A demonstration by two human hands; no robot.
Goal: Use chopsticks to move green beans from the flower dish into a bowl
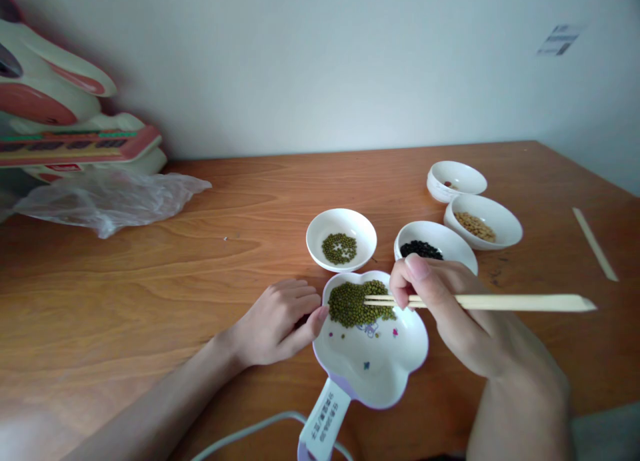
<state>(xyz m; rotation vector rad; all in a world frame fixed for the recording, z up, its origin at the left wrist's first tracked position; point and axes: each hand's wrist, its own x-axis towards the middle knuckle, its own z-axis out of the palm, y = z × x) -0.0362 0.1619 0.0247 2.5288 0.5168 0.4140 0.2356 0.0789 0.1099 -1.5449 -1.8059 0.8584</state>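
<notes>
A white flower-shaped bowl point(385, 374) with a purple rim and a labelled handle sits in front of me. Green mung beans point(350, 304) are heaped along its far side, with a stray one lower down. My left hand point(280, 321) grips the bowl's left rim, thumb on the edge and fingers curled beside it. In my right hand point(450, 301) is a pair of pale wooden chopsticks point(520, 303), held level over the bowl, tips in among the beans. Whether the tips pinch a bean is too small to tell. Just behind stands a round white bowl point(367, 237) with more mung beans.
Behind my right hand is a white bowl of black beans point(423, 249), partly hidden. Farther back are a bowl of tan beans point(475, 226) and stacked bowls point(457, 179). A wooden stick point(595, 244) lies right. Left are a plastic bag point(115, 197) and toy keyboard point(75, 147); a cable point(250, 429) runs in front.
</notes>
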